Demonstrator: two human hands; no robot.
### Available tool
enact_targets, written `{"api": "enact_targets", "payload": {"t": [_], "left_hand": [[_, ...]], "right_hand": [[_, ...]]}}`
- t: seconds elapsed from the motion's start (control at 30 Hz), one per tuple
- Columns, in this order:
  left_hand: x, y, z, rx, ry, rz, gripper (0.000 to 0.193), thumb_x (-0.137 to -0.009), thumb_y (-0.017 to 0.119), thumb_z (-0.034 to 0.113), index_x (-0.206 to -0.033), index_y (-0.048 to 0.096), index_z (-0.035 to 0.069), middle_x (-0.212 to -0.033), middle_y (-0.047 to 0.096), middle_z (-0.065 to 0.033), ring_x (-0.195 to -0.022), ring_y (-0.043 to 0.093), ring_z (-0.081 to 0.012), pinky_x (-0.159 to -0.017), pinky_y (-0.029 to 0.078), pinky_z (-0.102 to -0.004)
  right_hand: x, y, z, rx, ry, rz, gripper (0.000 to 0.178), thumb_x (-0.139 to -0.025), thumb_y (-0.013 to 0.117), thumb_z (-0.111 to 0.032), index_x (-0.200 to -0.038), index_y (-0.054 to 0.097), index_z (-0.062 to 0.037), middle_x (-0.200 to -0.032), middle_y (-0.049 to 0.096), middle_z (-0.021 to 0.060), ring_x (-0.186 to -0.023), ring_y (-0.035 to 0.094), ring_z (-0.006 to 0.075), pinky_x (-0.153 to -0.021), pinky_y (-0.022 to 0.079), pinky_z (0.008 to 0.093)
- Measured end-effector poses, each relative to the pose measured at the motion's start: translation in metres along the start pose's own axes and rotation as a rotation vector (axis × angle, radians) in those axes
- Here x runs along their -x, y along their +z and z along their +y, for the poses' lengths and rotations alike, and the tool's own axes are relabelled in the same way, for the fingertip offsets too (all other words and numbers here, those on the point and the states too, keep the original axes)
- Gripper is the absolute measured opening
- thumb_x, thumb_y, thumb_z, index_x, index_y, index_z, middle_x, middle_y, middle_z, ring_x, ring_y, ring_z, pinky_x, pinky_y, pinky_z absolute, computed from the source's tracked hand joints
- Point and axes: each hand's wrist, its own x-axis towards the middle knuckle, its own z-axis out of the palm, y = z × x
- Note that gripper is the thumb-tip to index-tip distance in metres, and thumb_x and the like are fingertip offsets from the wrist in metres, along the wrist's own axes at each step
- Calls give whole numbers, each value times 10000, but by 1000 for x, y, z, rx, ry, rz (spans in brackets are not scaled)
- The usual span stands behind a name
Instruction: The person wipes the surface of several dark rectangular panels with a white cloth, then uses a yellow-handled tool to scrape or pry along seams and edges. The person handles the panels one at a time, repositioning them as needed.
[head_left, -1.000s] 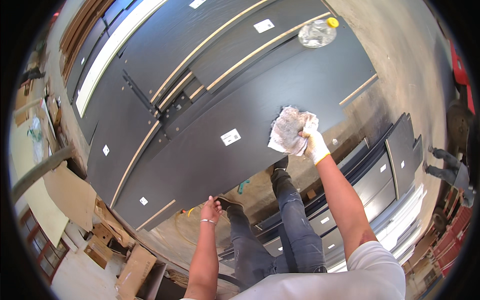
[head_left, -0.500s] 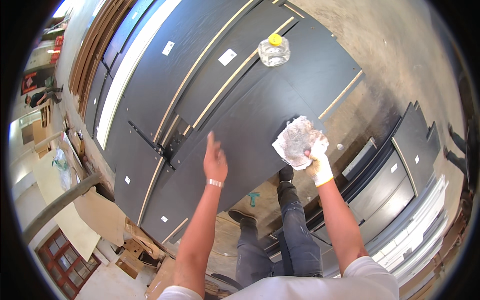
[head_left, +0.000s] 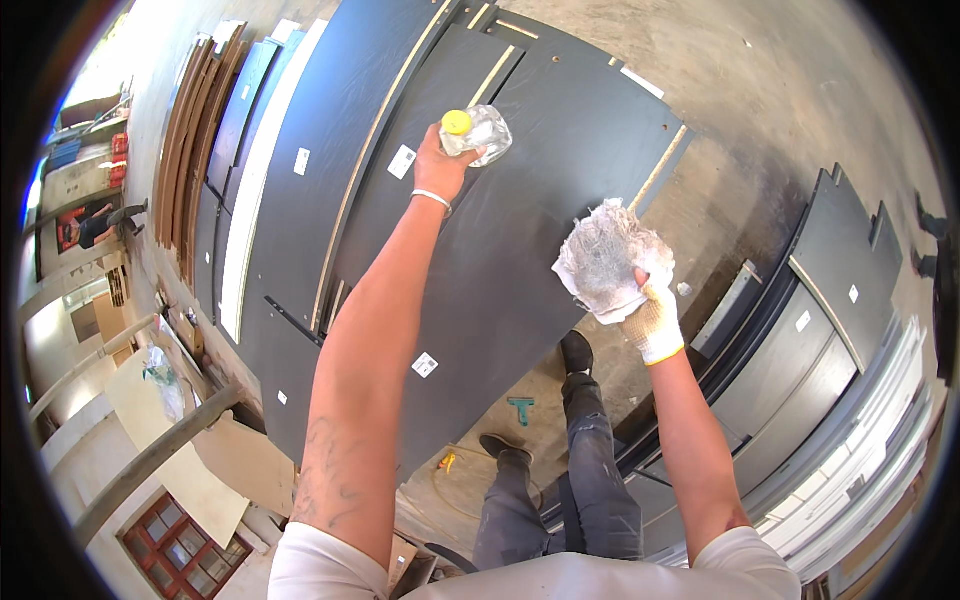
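My left hand (head_left: 441, 165), bare with a pale band at the wrist, is wrapped round the near side of a clear plastic bottle (head_left: 487, 134) with a yellow cap. Whether the bottle's base touches the dark grey panel (head_left: 520, 235) under it, I cannot tell. My right hand (head_left: 654, 318), in a white knit glove with a yellow cuff, grips a crumpled white rag (head_left: 607, 262). Grey dirt smudges the rag's middle, and it is held near the panel's right edge.
Several dark panels with small white labels (head_left: 402, 161) lie stacked to the left. A green scraper-like tool (head_left: 521, 408) rests on the floor by my feet. More grey panels (head_left: 775, 350) lean at the right. A person (head_left: 98, 228) stands far left.
My left hand has gone from hovering open over the panels to holding the bottle. My right hand still grips the rag, slightly higher in view. The whole view has shifted.
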Motion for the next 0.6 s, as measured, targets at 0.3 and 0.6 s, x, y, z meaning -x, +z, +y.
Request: {"api": "enact_targets", "payload": {"t": [0.3,0.6], "left_hand": [[41,-7,38,-823,651,-29,479,-644,695,-55,-1108,616,36,-1136,643,-190,-1124,596,-418,-1056,472,-475],[48,-8,84,-1121,708,-88,490,-681,771,49,-1155,683,133,-1199,624,-102,-1307,537,-307,-1200,314,-589]], "right_hand": [[-27,43,8,91,-62,-144,651,-997,716,-304,-1544,442,-81,-1526,542,116,-1396,528,335,-1161,453,541],[-40,100,21,248,-113,-405,747,-980,711,-351,-1572,377,-42,-1527,516,161,-1425,496,356,-1194,420,512]]}}
